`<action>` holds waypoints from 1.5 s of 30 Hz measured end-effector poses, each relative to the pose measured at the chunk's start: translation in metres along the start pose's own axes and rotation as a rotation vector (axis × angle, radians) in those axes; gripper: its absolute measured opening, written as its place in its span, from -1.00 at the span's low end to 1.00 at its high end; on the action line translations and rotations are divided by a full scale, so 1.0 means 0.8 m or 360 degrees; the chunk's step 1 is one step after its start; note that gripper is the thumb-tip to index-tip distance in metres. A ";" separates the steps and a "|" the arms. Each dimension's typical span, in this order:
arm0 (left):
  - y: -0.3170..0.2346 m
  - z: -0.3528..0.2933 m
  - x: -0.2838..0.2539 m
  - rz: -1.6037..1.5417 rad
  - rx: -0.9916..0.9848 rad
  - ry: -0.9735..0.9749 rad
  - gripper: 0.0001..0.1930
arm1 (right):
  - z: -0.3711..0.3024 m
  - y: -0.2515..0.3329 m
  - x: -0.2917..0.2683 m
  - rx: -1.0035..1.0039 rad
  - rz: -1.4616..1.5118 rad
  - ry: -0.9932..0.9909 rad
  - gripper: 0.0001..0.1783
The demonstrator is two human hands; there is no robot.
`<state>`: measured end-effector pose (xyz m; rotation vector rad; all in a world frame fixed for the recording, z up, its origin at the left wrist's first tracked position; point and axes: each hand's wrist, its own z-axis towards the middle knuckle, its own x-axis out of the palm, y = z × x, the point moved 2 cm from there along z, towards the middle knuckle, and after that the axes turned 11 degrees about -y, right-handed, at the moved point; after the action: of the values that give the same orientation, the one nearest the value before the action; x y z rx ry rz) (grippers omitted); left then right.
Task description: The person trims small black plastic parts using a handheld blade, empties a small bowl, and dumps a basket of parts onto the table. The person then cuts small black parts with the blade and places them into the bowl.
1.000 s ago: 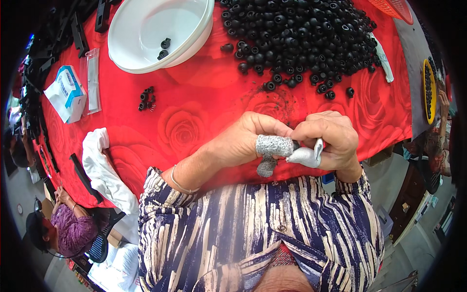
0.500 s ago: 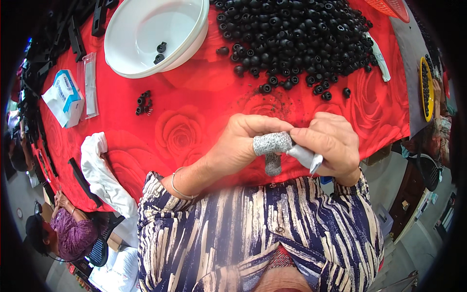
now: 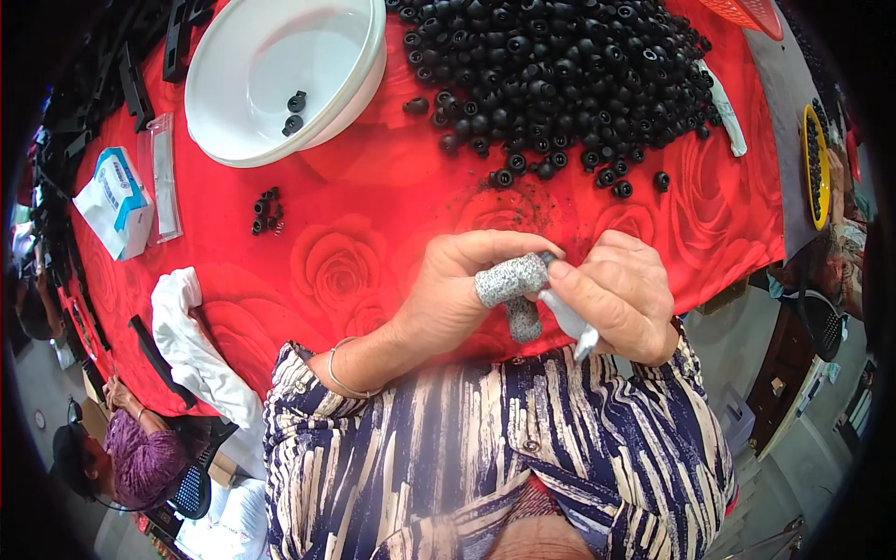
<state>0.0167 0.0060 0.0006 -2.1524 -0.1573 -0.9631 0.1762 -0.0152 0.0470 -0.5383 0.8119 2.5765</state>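
My left hand [image 3: 451, 280] is bent in front of my body, with grey speckled finger sleeves [image 3: 509, 281] on two fingers. Its thumb and a sleeved finger pinch a small dark piece [image 3: 548, 259], mostly hidden between the hands. Closed against it is my right hand [image 3: 623, 297], its thumb pressing close to the left fingertips. A pale, strip-like tool that looks wrapped in white [image 3: 567, 322] sticks out below the right fingers, and its working end is hidden. Beyond the hands lies a large heap of round black plastic parts [image 3: 560, 75].
A white basin [image 3: 280, 89] holds two black parts. Left of centre sit several small black pieces [image 3: 267, 211]. A tissue pack [image 3: 116, 203], a white cloth [image 3: 191, 341] and a white strip [image 3: 723, 107] lie on the red tablecloth [image 3: 341, 266]. Another person [image 3: 140, 457] sits at lower left.
Both hands have shifted slightly left and down in the picture. The right thumb and the pale tool have tilted, and a bit of the dark piece now shows between the fingers.
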 end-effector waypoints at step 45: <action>-0.006 0.004 0.001 0.0443 0.0444 0.0069 -0.78 | -0.014 -0.002 -0.005 0.0102 0.0088 -0.0158 -0.57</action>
<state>0.0170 0.0118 0.0026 -1.8381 0.0290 -0.7763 0.1832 -0.0216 0.0397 -0.3710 0.8832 2.5940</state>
